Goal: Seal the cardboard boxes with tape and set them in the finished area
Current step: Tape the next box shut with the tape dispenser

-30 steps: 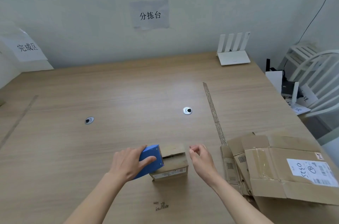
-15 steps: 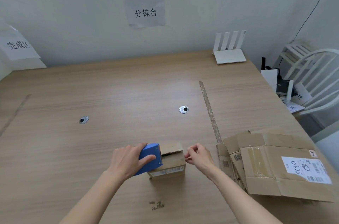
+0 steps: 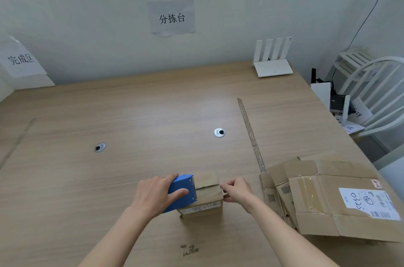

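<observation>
A small cardboard box (image 3: 207, 196) stands on the wooden table (image 3: 153, 113) near its front edge. My left hand (image 3: 157, 194) grips a blue tape dispenser (image 3: 181, 192) that lies on the box's left top edge, its toothed blade facing right. My right hand (image 3: 237, 190) touches the box's right upper edge with curled fingers, pinching at the edge; clear tape between them is too faint to tell. A paper sign for the finished area (image 3: 20, 59) hangs on the wall at far left.
Flattened and open cardboard boxes (image 3: 328, 196) with a shipping label lie at the right front. A strip of brown tape (image 3: 251, 135) marks a line on the table. A white router (image 3: 273, 63) stands at the back right, a white chair (image 3: 376, 96) beyond the table's right edge.
My right hand has come left from beside the box and now touches its right top edge. The left hand has kept the dispenser on the box.
</observation>
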A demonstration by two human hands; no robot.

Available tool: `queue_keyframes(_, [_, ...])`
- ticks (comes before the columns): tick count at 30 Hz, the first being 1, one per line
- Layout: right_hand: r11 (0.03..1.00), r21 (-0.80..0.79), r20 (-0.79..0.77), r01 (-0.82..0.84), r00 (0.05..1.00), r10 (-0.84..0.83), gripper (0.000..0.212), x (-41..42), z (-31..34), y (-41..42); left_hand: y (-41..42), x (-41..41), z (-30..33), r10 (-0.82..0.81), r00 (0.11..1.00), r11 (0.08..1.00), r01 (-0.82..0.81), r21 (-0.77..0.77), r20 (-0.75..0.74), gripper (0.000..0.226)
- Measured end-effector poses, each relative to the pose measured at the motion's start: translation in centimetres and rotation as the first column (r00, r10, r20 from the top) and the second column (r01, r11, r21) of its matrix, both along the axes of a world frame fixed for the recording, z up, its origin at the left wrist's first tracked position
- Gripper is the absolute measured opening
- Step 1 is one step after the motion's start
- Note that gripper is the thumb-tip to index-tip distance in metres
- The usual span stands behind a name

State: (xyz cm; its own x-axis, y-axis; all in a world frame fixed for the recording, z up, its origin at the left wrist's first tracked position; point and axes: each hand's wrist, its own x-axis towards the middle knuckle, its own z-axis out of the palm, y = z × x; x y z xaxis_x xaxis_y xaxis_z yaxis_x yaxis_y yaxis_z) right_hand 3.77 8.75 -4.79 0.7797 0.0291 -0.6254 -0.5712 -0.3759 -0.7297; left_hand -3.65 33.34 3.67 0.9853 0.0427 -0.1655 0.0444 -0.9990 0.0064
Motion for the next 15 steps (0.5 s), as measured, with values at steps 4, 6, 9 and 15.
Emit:
queue_keyframes(4, [1.0, -0.017, -0.066, 0.012, 0.998, -0.013, 0.027, 0.4, 0.1, -0.7, 0.3, -0.1, -0.2, 0.005, 1.0, 0.999, -0.005, -0.052, 0.018, 0.086])
queue_keyframes(6, [0.997, -0.073, -0.088, -0.022, 0.996, 0.016, 0.056, 0.3, 0.1, -1.5, 0.1, -0.3, 0.0, 0.014, 1.0, 0.997, -0.012, -0.083, 0.027, 0.072])
queue_keyframes(9, [0.934, -0.267, 0.135, -0.239, 0.95, 0.282, 0.073, 0.2, 0.4, -1.9, 0.1, -0.4, 0.3, 0.008, 1.0, 0.996, -0.006, -0.087, 0.03, 0.065])
queue_keyframes(15, [0.545, -0.54, 0.381, -0.641, 0.392, 0.837, 0.103, -0.4, 2.6, 1.9, 0.0, 0.0, 0.6, 0.02, 1.0, 0.996, -0.021, -0.083, -0.014, 0.065])
